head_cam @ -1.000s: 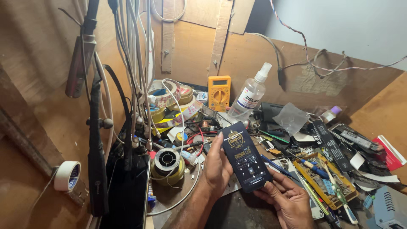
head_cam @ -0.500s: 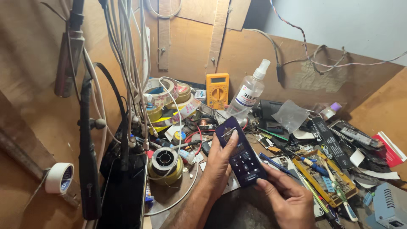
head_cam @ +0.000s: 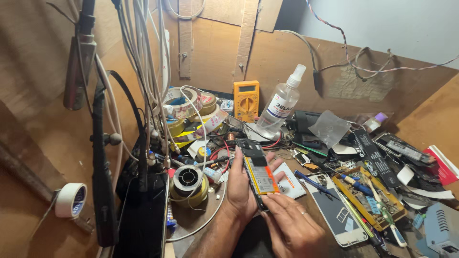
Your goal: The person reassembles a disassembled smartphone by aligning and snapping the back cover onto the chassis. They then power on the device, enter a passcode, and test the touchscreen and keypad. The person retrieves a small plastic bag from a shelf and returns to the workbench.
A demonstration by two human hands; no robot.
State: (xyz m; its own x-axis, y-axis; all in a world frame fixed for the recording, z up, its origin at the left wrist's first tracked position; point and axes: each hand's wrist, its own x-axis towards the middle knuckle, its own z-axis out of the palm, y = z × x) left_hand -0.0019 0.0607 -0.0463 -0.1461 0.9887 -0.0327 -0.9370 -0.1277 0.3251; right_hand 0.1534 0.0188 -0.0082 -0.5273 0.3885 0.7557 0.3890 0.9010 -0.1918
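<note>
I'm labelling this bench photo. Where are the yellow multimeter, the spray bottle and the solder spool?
yellow multimeter point(head_cam: 246, 100): head view, on its round dial.
spray bottle point(head_cam: 278, 107): head view, on its labelled clear body.
solder spool point(head_cam: 186, 177): head view, on its top flange.

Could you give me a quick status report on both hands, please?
Left hand grips opened phone, battery showing. Right hand at its lower end. Solder spool beside, cluttered bench.
</note>
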